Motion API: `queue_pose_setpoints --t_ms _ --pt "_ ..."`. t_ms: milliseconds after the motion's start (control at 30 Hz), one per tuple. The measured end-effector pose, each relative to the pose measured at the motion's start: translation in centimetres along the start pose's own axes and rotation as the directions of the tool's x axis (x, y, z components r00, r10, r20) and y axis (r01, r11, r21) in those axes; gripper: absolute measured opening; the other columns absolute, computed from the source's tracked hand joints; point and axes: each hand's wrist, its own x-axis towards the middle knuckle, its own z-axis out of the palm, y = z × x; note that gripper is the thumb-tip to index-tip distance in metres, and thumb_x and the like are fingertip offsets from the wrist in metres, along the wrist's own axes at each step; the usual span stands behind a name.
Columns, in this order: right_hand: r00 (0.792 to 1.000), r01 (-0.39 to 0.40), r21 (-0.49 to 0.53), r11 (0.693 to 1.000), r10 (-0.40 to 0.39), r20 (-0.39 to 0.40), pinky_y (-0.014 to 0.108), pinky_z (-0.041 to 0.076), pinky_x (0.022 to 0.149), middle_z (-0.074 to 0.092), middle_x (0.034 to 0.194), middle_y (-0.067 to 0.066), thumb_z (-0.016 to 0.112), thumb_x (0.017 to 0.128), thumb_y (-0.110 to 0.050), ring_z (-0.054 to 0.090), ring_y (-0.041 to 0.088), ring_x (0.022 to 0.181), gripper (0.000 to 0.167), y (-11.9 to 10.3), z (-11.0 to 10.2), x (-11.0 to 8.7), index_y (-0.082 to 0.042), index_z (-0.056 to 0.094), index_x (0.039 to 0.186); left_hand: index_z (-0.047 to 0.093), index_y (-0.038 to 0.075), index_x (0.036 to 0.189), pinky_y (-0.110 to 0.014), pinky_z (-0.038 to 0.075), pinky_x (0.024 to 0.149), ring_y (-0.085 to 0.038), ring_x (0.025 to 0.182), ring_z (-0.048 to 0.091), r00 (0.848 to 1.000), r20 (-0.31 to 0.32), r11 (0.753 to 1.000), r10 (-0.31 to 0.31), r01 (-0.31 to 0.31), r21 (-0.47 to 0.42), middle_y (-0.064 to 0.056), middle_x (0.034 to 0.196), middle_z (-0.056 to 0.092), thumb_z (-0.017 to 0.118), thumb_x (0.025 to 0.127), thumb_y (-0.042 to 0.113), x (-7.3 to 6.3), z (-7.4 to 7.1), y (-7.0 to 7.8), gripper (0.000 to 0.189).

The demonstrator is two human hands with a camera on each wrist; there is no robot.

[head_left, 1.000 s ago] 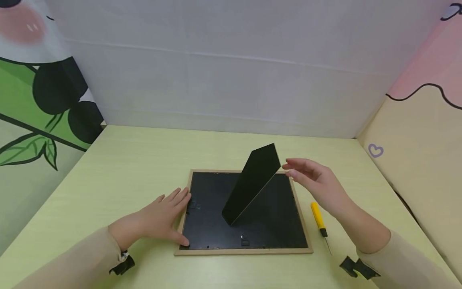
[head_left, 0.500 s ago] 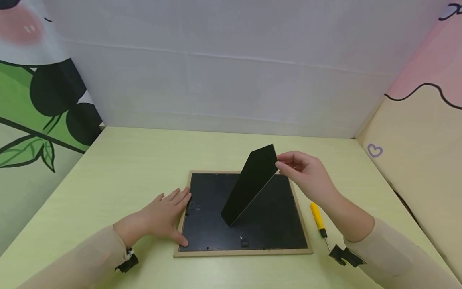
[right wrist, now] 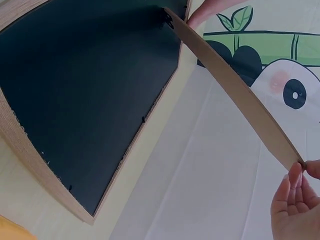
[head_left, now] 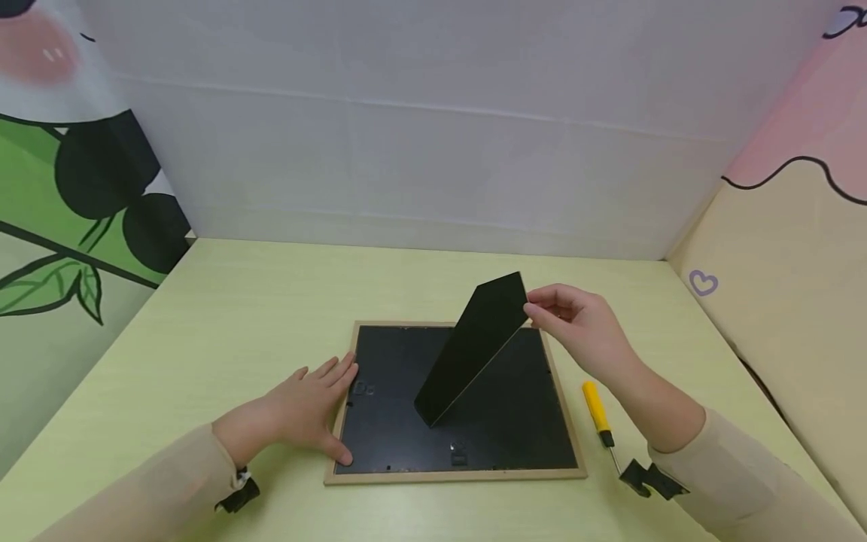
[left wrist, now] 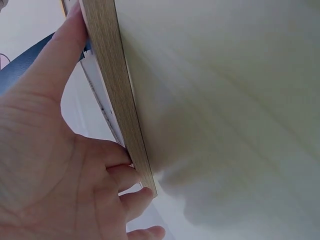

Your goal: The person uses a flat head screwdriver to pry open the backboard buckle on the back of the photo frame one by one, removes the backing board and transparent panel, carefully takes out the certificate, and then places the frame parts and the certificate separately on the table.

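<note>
A picture frame (head_left: 501,475) with a light wooden rim lies face down, its black backing board (head_left: 521,421) upward. From the backing rises a black stand leg (head_left: 474,342), tilted up and to the right; its other face is brown in the right wrist view. My right hand (head_left: 585,327) pinches the leg's raised corner between thumb and fingertips. With fingers spread, my left hand (head_left: 305,410) rests on the frame's left rim. Its thumb lies near the lower left corner. In the left wrist view, the fingertips touch the wooden side (left wrist: 115,75).
A screwdriver (head_left: 596,406) with a yellow handle lies right of the frame, its tip partly behind a black strap piece (head_left: 650,479) on the right sleeve. Small metal hangers (head_left: 458,454) sit on the backing. A white wall (head_left: 433,150) stands behind the table.
My right hand has moved left from beside the stand leg and taken hold of its corner. The leg's top has since shifted slightly right. My left hand stays on the rim.
</note>
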Motion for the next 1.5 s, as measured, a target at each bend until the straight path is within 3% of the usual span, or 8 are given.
queue_pose_setpoints --t_ms 833,1333,1500 --pt "0.996 -0.087 -0.047 0.995 0.087 -0.017 0.023 0.051 0.075 0.067 0.09 0.008 0.062 0.091 -0.024 0.062 0.015 0.079 0.03 2.7 -0.7 0.5 -0.001 0.064 0.111 0.023 -0.003 0.146 -0.066 0.019 0.1 -0.04 0.137 0.016 1.0 0.008 1.0 -0.018 0.018 0.016 -0.019 0.153 0.013 0.067 0.056 0.076 0.0 0.1 -0.1 0.127" --pt "0.991 -0.134 -0.029 0.991 0.135 0.016 0.022 0.05 0.074 0.067 0.093 0.007 0.061 0.092 -0.025 0.061 0.014 0.08 0.033 4.7 -1.2 1.0 0.001 0.063 0.113 0.025 -0.002 0.145 -0.066 0.016 0.101 -0.04 0.137 0.015 1.0 -0.005 0.999 -0.008 0.008 0.049 -0.019 0.152 0.015 0.066 0.056 0.078 0.1 0.0 -0.2 0.127" --pt "0.989 -0.148 -0.021 0.989 0.149 0.023 0.022 0.05 0.074 0.066 0.099 0.013 0.06 0.092 -0.023 0.06 0.013 0.08 0.034 5.0 -1.4 1.0 0.002 0.062 0.115 0.026 -0.003 0.145 -0.067 0.016 0.1 -0.041 0.137 0.016 1.0 -0.013 0.998 0.004 -0.004 0.057 -0.02 0.152 0.017 0.066 0.056 0.078 0.2 0.0 -0.2 0.126"
